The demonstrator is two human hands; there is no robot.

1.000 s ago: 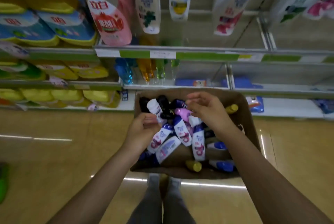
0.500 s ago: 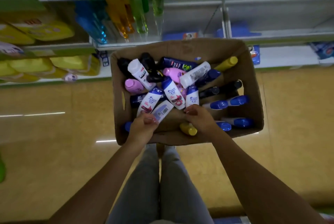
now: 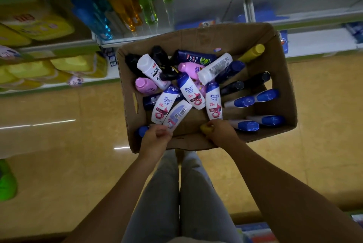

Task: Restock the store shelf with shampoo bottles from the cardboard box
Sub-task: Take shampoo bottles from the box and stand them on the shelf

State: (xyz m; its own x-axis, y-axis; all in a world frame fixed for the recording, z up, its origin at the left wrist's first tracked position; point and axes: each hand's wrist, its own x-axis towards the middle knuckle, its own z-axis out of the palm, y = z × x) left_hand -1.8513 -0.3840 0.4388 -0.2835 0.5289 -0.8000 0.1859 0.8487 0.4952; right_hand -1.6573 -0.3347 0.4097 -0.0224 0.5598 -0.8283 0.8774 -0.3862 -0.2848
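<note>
The open cardboard box (image 3: 282,77) stands on the floor in front of my legs, holding several shampoo bottles in a loose pile: white ones with blue caps (image 3: 191,93), pink, black, dark blue and yellow. At the box's near wall my left hand (image 3: 155,139) pinches the bottom end of a white bottle with a barcode label (image 3: 177,114). My right hand (image 3: 221,134) curls over a yellow bottle (image 3: 206,129) lying along the near wall, just below another white bottle (image 3: 214,102). The store shelf (image 3: 318,43) runs behind the box.
Blue, orange and green bottles (image 3: 125,7) stand on the shelf beyond the box's far left corner. Yellow refill packs (image 3: 39,28) fill the shelves on the left. Tan floor lies on both sides of the box. A green object (image 3: 6,182) sits at the left edge.
The view has tilted down from the shelves onto the box. Both hands drew back from the pile's middle to its near wall; the right hand dropped onto the yellow bottle.
</note>
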